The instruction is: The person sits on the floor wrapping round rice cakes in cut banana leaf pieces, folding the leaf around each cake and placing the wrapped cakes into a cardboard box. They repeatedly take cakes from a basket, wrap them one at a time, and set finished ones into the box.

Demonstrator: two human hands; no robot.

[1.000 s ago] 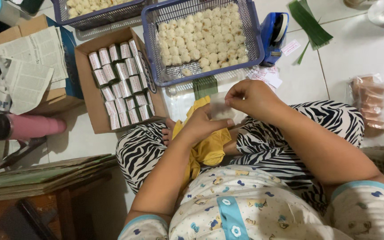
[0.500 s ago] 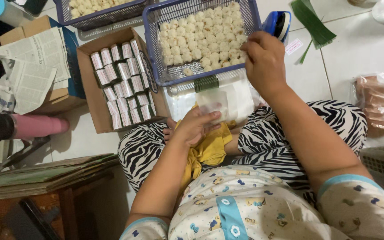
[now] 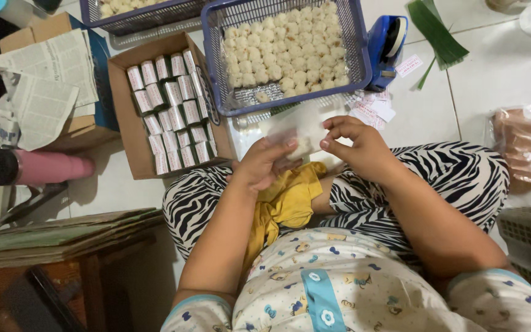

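Together, the left hand and right hand meet over the lap, the left pinching a small pale cake inside a clear plastic wrapper while the right's curled fingers hold the wrapper's other edge. Just beneath them lies a yellow cloth on zebra-striped trousers. Beyond the hands sits a blue wire basket of pale cakes, with a cardboard box of wrapped pieces to its left and a blue tape dispenser on its right.

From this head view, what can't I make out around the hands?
- Head view: small pale piece, blurred, partly behind left hand fingers.
- Clear plastic wrapper between both hands: motion-blurred; right hand at its edge.
- Second blue wire basket: cut off by top edge.
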